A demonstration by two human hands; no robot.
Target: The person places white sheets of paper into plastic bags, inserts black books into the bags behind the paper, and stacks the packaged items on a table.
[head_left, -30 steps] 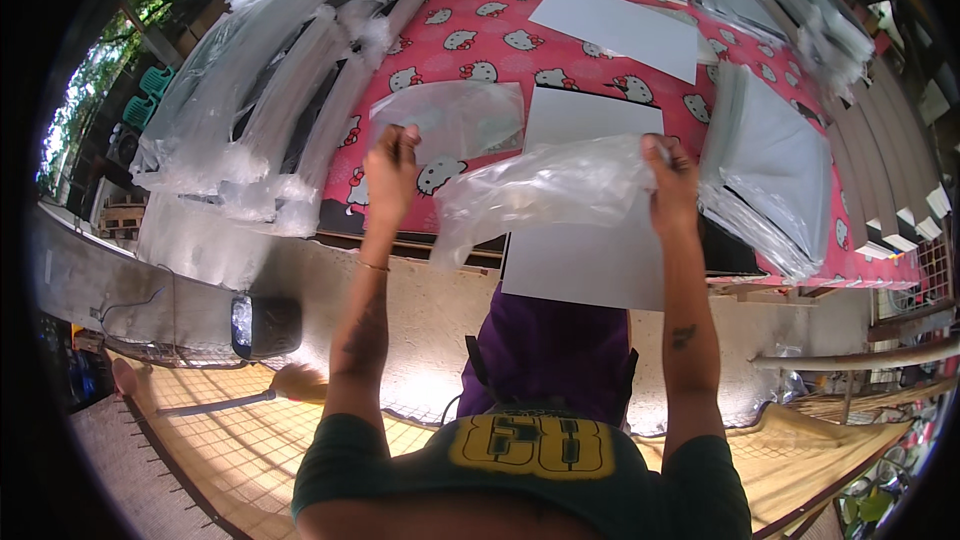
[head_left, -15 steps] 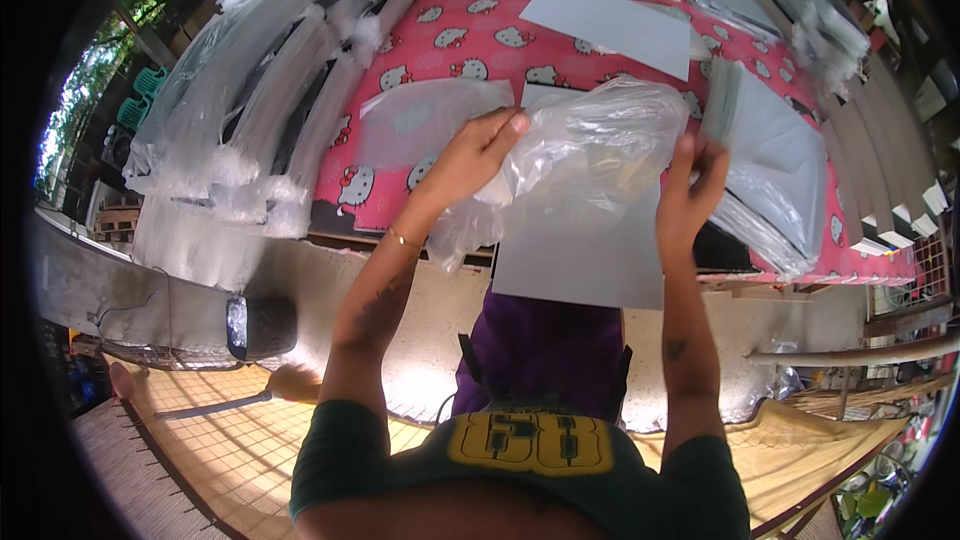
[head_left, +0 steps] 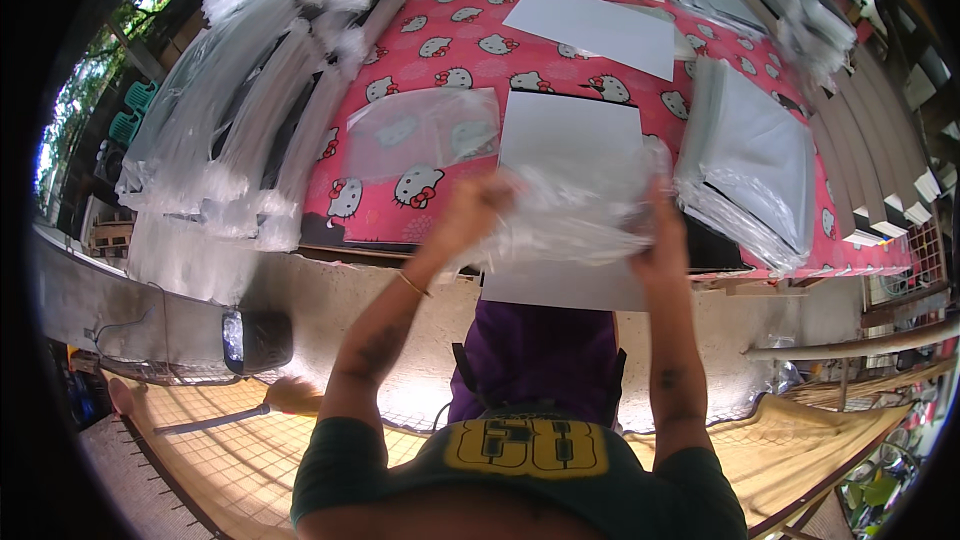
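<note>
Between my hands stretches a crumpled clear plastic bag (head_left: 575, 205), smeared by motion, over a stack of white sheets (head_left: 570, 125) at the table's near edge. My left hand (head_left: 478, 208) is closed on the bag's left side, its fingers blurred. At the opposite side, my right hand (head_left: 662, 235) grips the bag's edge with its fingers pointing up. Below the bag, the lower part of a white sheet (head_left: 560, 285) sticks out past the table edge. A flat clear plastic sleeve (head_left: 420, 135) lies left of the stack.
Bundles of plastic-wrapped goods (head_left: 250, 90) are heaped at the left. To the right is a pile of bagged white sheets (head_left: 755, 160), with grey boards (head_left: 870, 140) beyond. Another white sheet (head_left: 600, 28) lies farther back on the pink patterned tablecloth (head_left: 400, 205). A broom (head_left: 290, 397) is low at the left.
Both hands have come down toward me with the plastic bag, baring the white sheets behind it. My right hand has moved in against the bag's right edge.
</note>
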